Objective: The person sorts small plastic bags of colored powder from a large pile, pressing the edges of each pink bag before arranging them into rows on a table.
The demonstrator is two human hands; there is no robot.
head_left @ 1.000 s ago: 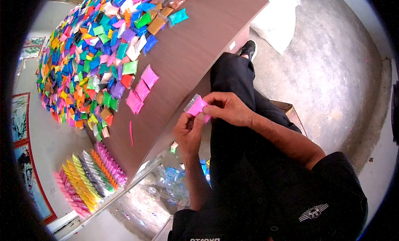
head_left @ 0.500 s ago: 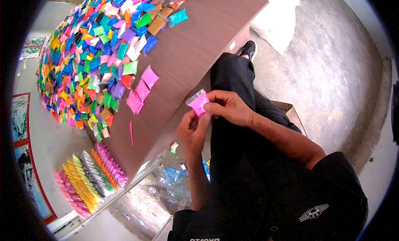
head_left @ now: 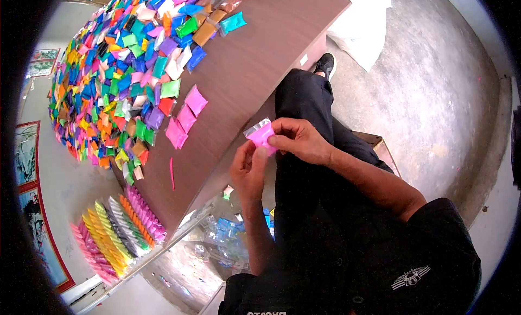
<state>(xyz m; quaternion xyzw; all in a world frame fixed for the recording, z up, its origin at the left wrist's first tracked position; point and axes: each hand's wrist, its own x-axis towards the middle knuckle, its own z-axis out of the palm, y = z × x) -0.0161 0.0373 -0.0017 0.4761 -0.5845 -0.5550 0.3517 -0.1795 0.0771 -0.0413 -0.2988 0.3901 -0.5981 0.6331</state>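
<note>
A small pink powder sachet point(head_left: 261, 135) sits just left of the frame's centre, above the person's dark-trousered lap. It is pinched between both hands. The right hand point(head_left: 299, 141) comes in from the right and grips its lower right end. The left hand point(head_left: 247, 168) rises from below, fingertips closed on its underside. The sachet's long axis runs upper left to lower right, clear end towards the brown table point(head_left: 255, 65). Three matching pink sachets point(head_left: 185, 117) lie there, well apart, beside the multicoloured heap point(head_left: 114, 71).
</note>
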